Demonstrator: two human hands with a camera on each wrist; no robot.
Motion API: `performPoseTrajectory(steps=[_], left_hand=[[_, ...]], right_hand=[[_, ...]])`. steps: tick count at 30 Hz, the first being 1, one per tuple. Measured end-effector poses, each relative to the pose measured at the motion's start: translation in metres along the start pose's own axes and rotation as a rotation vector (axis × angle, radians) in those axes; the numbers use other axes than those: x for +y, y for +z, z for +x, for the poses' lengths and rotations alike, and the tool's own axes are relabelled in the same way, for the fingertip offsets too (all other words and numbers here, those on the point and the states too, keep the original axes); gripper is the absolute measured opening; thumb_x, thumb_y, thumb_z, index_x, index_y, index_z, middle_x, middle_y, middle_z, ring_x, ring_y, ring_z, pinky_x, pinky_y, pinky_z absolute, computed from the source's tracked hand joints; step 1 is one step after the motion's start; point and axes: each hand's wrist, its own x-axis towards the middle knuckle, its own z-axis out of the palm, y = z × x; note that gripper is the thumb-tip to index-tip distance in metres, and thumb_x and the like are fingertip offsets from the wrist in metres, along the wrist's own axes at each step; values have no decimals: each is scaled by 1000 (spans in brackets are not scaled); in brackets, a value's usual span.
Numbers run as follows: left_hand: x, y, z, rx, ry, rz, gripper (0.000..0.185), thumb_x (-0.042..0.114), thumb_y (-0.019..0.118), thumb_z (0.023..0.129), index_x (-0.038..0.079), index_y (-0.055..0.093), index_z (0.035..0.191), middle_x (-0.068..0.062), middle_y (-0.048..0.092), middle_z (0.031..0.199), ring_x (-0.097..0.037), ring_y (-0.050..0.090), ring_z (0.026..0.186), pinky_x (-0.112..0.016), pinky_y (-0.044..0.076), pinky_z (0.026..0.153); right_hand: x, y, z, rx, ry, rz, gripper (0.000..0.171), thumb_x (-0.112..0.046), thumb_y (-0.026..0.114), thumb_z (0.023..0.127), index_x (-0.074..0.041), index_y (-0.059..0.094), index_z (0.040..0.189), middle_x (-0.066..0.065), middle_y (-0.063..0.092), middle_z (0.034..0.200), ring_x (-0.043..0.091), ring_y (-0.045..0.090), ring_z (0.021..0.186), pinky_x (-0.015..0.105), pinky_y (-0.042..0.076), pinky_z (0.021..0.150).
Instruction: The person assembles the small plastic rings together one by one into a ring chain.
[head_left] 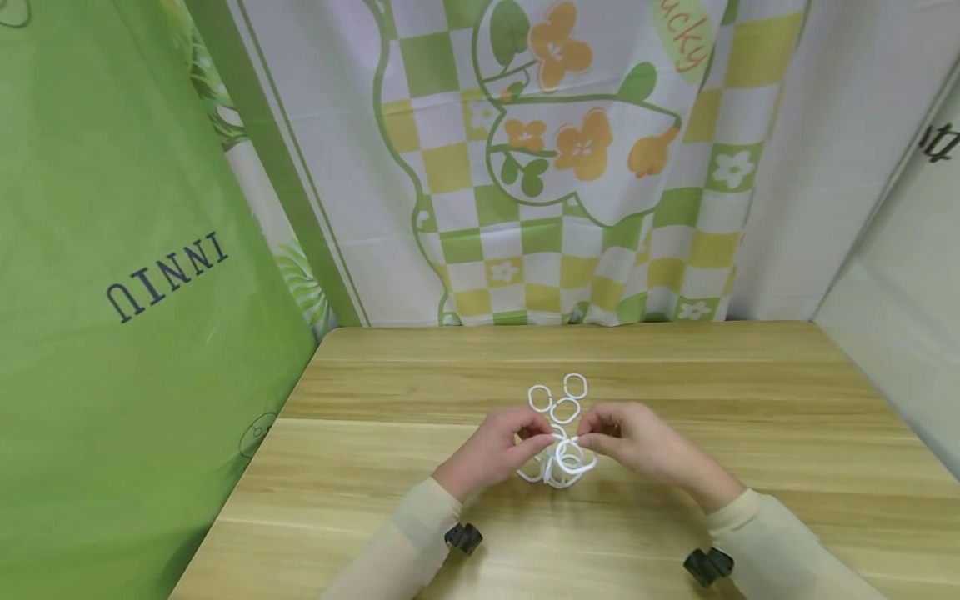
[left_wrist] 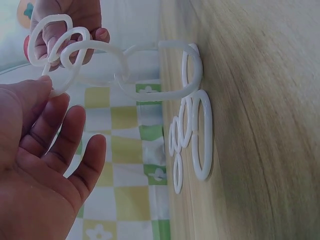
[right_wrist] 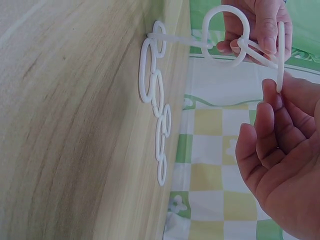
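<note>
Near the middle of the table, both hands are raised close together over white plastic oval rings that look like shower curtain rings. My left hand (head_left: 498, 446) pinches a ring (left_wrist: 76, 75) between thumb and fingertips. Other linked rings hang from it as a short chain (left_wrist: 155, 96), reaching down toward the tabletop. My right hand (head_left: 641, 442) pinches another ring (right_wrist: 281, 55), seen edge-on in the right wrist view, against the left hand's ring. The other fingers of both hands are loosely bent. Both wrist views show loose rings (right_wrist: 141, 75) lying flat below.
Beyond the hands, three loose rings (head_left: 529, 398) lie on the wooden table (head_left: 360, 483). A patterned curtain (head_left: 495, 242) hangs along the table's back edge. Green fabric (head_left: 150, 400) borders the left side, with a pale panel (head_left: 900, 317) on the right.
</note>
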Motion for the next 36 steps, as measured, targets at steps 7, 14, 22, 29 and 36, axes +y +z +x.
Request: performPoseTrajectory(steps=[7, 14, 22, 29, 36], left_hand=[[0, 2, 0, -6, 15, 23, 7, 11, 68, 101, 5, 71, 101, -1, 68, 91, -1, 59, 82, -21, 52, 74], [2, 2, 0, 2, 14, 8, 7, 9, 69, 100, 2, 71, 100, -2, 68, 90, -1, 59, 82, -21, 53, 75], [8, -2, -2, 8, -34, 11, 7, 15, 69, 101, 8, 71, 102, 2, 68, 92, -2, 59, 83, -24, 53, 75], [6, -11, -10, 7, -114, -53, 5, 20, 69, 102, 15, 71, 102, 10, 67, 94, -7, 62, 87, -35, 55, 79], [5, -15, -16, -53, -141, -125, 4, 18, 73, 98, 14, 73, 100, 5, 72, 98, -6, 63, 89, -35, 55, 80]], right_hand=[[2, 1, 1, -27, -14, 21, 5, -15, 73, 96, -12, 70, 95, -2, 66, 85, 10, 59, 77, 26, 53, 68], [2, 6, 1, -43, -26, 52, 3, -10, 73, 95, -11, 70, 95, -2, 67, 87, 9, 61, 79, 26, 54, 70], [4, 7, -1, 6, 19, 66, 2, -10, 71, 98, -9, 70, 96, 2, 68, 89, 10, 61, 81, 26, 54, 72], [5, 2, -3, 137, 67, 67, 6, -14, 72, 99, -8, 70, 97, 3, 68, 88, 13, 58, 76, 26, 51, 65], [-1, 0, -5, 233, 99, 134, 8, -12, 72, 98, -5, 69, 100, 6, 63, 81, 13, 57, 70, 26, 49, 60]])
